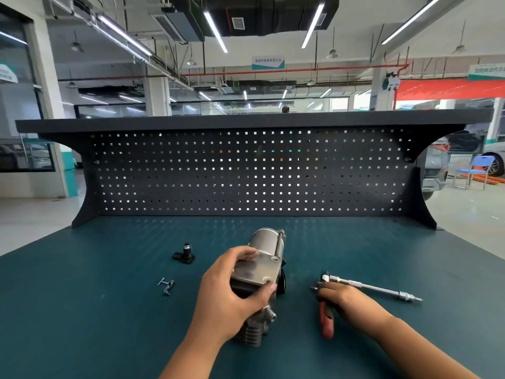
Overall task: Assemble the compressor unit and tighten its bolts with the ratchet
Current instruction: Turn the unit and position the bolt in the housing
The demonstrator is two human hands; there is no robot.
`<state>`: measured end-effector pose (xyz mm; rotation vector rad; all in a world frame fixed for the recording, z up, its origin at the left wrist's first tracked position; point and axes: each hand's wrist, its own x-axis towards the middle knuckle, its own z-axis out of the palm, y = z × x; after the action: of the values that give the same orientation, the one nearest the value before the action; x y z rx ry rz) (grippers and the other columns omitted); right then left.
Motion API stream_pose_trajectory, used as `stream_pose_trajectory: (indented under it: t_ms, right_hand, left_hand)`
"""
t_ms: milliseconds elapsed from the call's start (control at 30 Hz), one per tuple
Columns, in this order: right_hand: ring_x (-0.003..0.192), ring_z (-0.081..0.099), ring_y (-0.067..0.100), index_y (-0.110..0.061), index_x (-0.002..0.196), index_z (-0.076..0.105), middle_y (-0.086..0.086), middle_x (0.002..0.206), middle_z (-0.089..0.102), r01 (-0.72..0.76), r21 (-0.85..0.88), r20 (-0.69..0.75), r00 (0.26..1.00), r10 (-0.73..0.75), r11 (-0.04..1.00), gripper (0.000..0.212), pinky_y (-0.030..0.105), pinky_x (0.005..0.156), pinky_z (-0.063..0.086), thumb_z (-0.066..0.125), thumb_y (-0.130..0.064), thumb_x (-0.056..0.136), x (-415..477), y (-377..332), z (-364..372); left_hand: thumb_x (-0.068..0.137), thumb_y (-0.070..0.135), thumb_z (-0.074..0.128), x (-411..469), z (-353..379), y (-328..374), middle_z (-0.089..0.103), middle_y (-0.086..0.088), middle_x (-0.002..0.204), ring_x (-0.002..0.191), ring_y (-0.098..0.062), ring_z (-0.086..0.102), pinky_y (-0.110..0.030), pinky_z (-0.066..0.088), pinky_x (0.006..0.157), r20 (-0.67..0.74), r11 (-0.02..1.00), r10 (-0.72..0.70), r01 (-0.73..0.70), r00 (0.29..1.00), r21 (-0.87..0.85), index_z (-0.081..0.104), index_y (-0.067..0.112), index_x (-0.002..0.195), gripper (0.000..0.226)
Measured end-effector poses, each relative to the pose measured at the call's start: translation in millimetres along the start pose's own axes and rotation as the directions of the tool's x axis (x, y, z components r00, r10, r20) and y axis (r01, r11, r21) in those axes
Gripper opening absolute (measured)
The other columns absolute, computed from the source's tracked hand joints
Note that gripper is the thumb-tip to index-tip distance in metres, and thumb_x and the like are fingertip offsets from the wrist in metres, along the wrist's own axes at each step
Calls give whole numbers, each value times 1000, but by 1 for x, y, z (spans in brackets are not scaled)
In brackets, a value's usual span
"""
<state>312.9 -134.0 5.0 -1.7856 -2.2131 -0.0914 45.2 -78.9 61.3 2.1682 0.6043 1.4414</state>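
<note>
Head view: my left hand (229, 294) grips the compressor unit (259, 265), fingers (246, 254) curled over its top plate and thumb on the near edge. The unit lies on the teal counter (95, 324) straight ahead of me. My right hand (347, 300) is curled round the red-handled ratchet (327, 322), which lies on the counter to the right of the unit. An extension bar (371, 287) reaches rightward from the ratchet's head. Loose bolts (166, 285) and a small black part (185, 253) lie to the left.

bright ceiling strip lights (216, 31); soft shadows under hands; fisheye bending at edges; mild blur.
</note>
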Motion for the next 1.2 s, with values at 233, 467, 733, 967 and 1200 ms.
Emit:
stream_pose_trajectory:
  t_ms: [233, 467, 733, 967, 1200]
  right_hand:
    - [117, 50, 4, -16, 115, 57, -8, 118, 57, -254, 88, -70, 963, 260, 963, 48, 18, 94, 35, 39, 10, 79, 8, -20, -7]
    - [116, 54, -4, -41, 122, 51, -19, 123, 60, -5, 781, -211, 939, 272, 624, 57, 21, 98, 43, 66, -61, 71, 30, -108, -24]
    - [124, 49, 0, -34, 126, 52, -15, 129, 57, 66, 830, -285, 903, 320, 554, 98, 31, 106, 37, 66, -85, 43, 32, -110, -10]
    - [112, 53, -8, -40, 115, 57, -14, 116, 64, 32, 799, -341, 847, 408, 601, 82, 5, 88, 37, 75, -64, 39, 36, -117, -9]
    - [111, 58, 3, -33, 114, 61, -6, 113, 65, 90, 813, -384, 825, 414, 576, 69, 20, 95, 43, 72, -49, 48, 37, -123, -7]
  left_hand:
    - [60, 50, 65, -8, 10, -2, 60, 20, 104, 99, 3, 54, -4, 38, 79, -136, 1000, 8, -5, 991, 17, 56, 35, 102, 45]
    - [57, 48, 68, -10, 16, -7, 61, 16, 107, 102, 1, 55, -8, 40, 83, -227, 999, -33, 24, 973, -43, 57, 29, 104, 51]
    - [38, 67, 83, -2, -4, -28, 54, 24, 129, 120, 0, 52, -16, 44, 93, 212, 820, -237, 312, 948, -480, 43, 31, 134, 110]
    - [32, 49, 93, 11, -8, -38, 65, 6, 116, 108, -17, 63, -21, 51, 79, 337, 715, -237, 399, 911, -575, 54, 29, 128, 105]
    - [35, 42, 94, 13, -6, -37, 67, 5, 112, 104, -18, 65, -20, 51, 76, 354, 698, -239, 413, 904, -585, 59, 31, 121, 93]
